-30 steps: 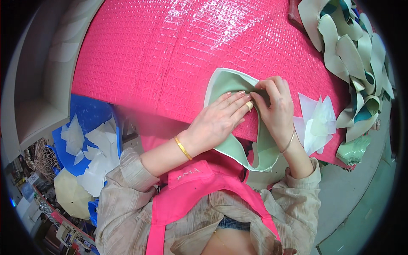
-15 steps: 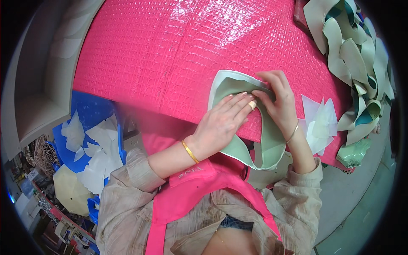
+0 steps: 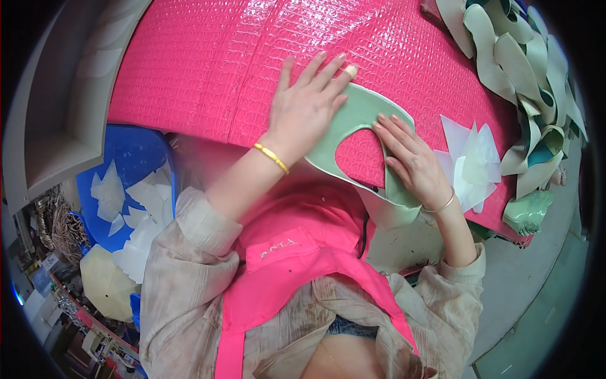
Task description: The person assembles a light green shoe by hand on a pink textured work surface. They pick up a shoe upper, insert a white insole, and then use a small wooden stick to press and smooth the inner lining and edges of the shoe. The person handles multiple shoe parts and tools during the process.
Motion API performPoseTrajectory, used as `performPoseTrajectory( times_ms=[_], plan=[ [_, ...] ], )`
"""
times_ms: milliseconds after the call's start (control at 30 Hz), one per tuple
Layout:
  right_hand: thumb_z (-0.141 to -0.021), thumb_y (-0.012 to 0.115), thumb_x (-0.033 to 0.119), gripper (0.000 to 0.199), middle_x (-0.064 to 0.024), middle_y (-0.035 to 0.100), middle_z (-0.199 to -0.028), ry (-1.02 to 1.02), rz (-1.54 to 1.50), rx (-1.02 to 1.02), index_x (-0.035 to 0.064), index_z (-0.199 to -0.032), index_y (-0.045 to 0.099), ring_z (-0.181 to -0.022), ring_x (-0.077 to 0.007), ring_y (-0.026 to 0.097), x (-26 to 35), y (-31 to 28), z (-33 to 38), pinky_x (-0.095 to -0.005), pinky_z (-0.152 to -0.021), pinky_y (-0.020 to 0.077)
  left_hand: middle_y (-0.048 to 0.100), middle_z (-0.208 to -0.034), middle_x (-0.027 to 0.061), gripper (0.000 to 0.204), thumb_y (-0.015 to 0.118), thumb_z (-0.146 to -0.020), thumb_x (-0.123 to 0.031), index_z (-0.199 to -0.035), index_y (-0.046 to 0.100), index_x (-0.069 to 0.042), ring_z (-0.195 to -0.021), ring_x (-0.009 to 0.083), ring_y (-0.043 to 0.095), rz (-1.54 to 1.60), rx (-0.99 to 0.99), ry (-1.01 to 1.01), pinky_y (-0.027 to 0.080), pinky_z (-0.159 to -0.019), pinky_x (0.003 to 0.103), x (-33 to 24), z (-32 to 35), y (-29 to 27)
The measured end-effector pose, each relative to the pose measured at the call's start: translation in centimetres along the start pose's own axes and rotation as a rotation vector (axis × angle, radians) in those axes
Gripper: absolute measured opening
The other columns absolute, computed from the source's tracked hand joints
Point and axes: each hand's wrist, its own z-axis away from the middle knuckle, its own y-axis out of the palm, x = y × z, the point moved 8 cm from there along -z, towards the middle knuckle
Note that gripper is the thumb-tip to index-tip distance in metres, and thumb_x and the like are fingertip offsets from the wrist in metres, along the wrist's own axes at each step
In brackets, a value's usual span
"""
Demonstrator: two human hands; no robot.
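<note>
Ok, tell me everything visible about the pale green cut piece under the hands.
The green piece is a flat, thin, pale green cutout, leather-like, shaped as a curved band around an open notch that shows the pink mat beneath. It lies flat on the mat, its lower end hanging past the mat's near edge. The left hand presses flat on its upper left part; the right hand rests on its right arm, fingers spread.

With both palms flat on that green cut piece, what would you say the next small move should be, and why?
Probably slide the left hand outward along the green cut piece to smooth it, while the right hand pins the other arm. It lies flat on the pink textured sheet, both hands open.
</note>
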Motion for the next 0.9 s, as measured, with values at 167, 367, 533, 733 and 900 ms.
performPoseTrajectory(
  times_ms=[167, 367, 533, 733, 900],
  plan=[
    [-0.08, 0.057, 0.01, 0.041, -0.0107, 0.048, -0.129, 0.058, -0.063, -0.068, 0.0069, -0.121, 0.052, -0.116, -0.0295, 0.047, -1.7, -0.3, 0.2, -0.0362, -0.095, 0.0403, 0.049, -0.128, 0.0037, 0.037, 0.055, -0.083, -0.019, -0.12, 0.053, -0.015, -0.119, 0.0243, 0.044, 0.211, 0.231, 0.183, 0.027, -0.101, 0.049, 1.6, 6.5, -3.2],
    [-0.08, 0.059, 0.01, 0.032, -0.0073, 0.058, -0.081, 0.332, -0.455, -0.065, 0.004, -0.111, 0.058, -0.079, -0.0162, 0.056, -4.9, -1.5, -5.2, -0.0279, -0.073, 0.0453, 0.058, -0.065, 0.0064, 0.026, 0.062, -0.077, -0.029, -0.068, 0.061, -0.005, -0.063, 0.0233, 0.053, 0.518, -0.027, 0.143, 0.04, -0.068, 0.039, -8.0, 2.0, -8.8],
    [-0.083, 0.055, 0.005, 0.029, -0.0041, 0.057, -0.078, 0.493, -1.022, -0.339, 0.0042, -0.112, 0.056, -0.07, -0.0088, 0.054, -8.1, -2.4, -3.5, -0.0223, -0.063, 0.0446, 0.055, -0.059, 0.0048, 0.015, 0.059, -0.073, -0.02, -0.061, 0.06, -0.01, -0.059, 0.0186, 0.054, 0.162, 0.347, 0.387, 0.037, -0.063, 0.032, -13.9, 2.4, -4.6],
    [-0.077, 0.059, 0.0, 0.033, -0.0143, 0.057, -0.092, 0.11, 0.106, -0.538, 0.0036, -0.109, 0.054, -0.088, -0.027, 0.058, -0.7, -5.1, -0.2, -0.0373, -0.076, 0.048, 0.056, -0.097, 0.0167, 0.033, 0.051, -0.07, -0.009, -0.1, 0.054, 0.005, -0.092, 0.0256, 0.053, -0.498, 0.283, 0.417, 0.038, -0.088, 0.034, -4.0, 3.7, -5.8],
    [-0.082, 0.053, 0.032, 0.059, -0.0008, 0.032, -0.142, -0.154, 0.16, 0.118, 0.0189, -0.136, 0.035, -0.129, -0.0199, 0.033, 2.1, 3.6, -1.7, -0.0427, -0.105, 0.0262, 0.056, -0.109, 0.0192, 0.032, 0.05, -0.077, -0.012, -0.103, 0.054, 0.005, -0.099, 0.0247, 0.055, -0.187, 0.129, 0.524, 0.044, -0.078, 0.031, -2.5, 5.2, -3.0]
  ],
)
